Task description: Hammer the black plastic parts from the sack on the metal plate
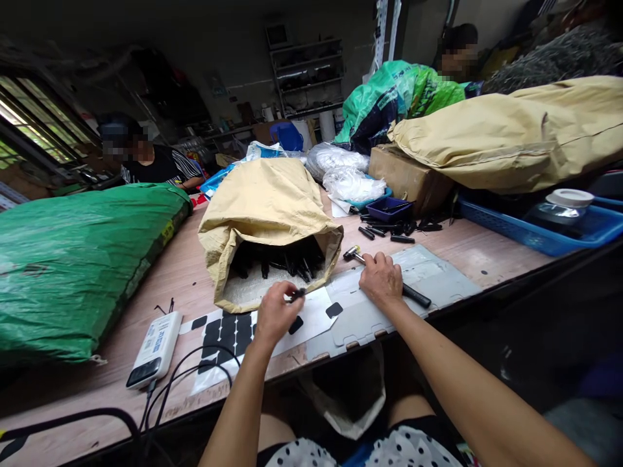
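My left hand [276,316] is closed, pinching a small black part [296,296] just in front of the mouth of a beige sack [270,201]. Dark pieces [292,259] lie inside that sack, too jumbled to make out singly. My right hand [382,280] is wrapped round the shaft of a small hammer [416,296], which rests on a grey board [438,275]; its head points to the far left. Partly behind my left hand lies a white sheet with rows of black stickers [226,334]. A single black sticker [334,310] lies on white paper between my hands.
A white power bank [154,350] with black cables and a full green sack [87,259] stand at left. Black pieces [402,239] lie beyond the hammer near a purple tray [389,209]. A blue tray [525,227] is at right. Two people sit across the table.
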A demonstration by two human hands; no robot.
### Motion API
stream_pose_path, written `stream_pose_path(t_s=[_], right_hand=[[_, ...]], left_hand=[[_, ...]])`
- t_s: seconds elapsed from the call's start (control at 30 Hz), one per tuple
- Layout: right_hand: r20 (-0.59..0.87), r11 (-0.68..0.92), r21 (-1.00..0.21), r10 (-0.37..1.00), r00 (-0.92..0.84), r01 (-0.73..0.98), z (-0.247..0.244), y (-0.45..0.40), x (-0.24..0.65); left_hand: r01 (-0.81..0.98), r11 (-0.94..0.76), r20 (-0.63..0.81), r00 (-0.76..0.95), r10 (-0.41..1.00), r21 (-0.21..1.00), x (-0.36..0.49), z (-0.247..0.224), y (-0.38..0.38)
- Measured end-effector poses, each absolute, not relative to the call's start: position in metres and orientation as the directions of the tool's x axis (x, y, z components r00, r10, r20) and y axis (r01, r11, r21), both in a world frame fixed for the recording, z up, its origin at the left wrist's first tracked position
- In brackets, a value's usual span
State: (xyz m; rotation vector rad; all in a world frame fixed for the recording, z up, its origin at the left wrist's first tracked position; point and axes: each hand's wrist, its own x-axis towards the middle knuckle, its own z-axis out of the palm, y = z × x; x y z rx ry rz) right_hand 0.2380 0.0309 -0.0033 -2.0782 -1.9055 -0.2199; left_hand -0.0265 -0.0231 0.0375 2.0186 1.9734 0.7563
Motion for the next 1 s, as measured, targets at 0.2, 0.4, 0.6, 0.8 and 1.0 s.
stream_pose_path(t_s=[0.2, 0.4, 0.6, 0.8, 1.0], right_hand=[[0.318, -0.071, -0.123, 0.942, 0.107, 0.990, -0.003, 0.031, 0.238], [0.324, -0.065, -0.134, 0.940, 0.105, 0.989, -0.004, 0.029, 0.238], [0.235, -0.087, -0.210, 0.962, 0.136, 0.974, 0.002, 0.036, 0.245], [0.237, -0.122, -0.507, 0.932, 0.273, 0.853, 0.028, 0.016, 0.264], [0.356, 0.243, -0.689, 0.934, 0.027, 0.683, 0.021, -0.058, 0.234]], left_hand=[[0.898, -0.319, 0.249, 0.249, 0.936, 0.302, -0.008, 0.028, -0.045], [0.773, -0.282, 0.214, 0.192, 0.958, 0.568, -0.003, 0.010, -0.047], [0.708, -0.244, 0.219, 0.128, 0.967, 0.663, -0.005, 0.003, -0.050], [0.699, -0.241, 0.219, 0.123, 0.968, 0.673, -0.005, 0.003, -0.048], [0.697, -0.237, 0.204, 0.131, 0.970, 0.677, -0.005, 0.002, -0.048]])
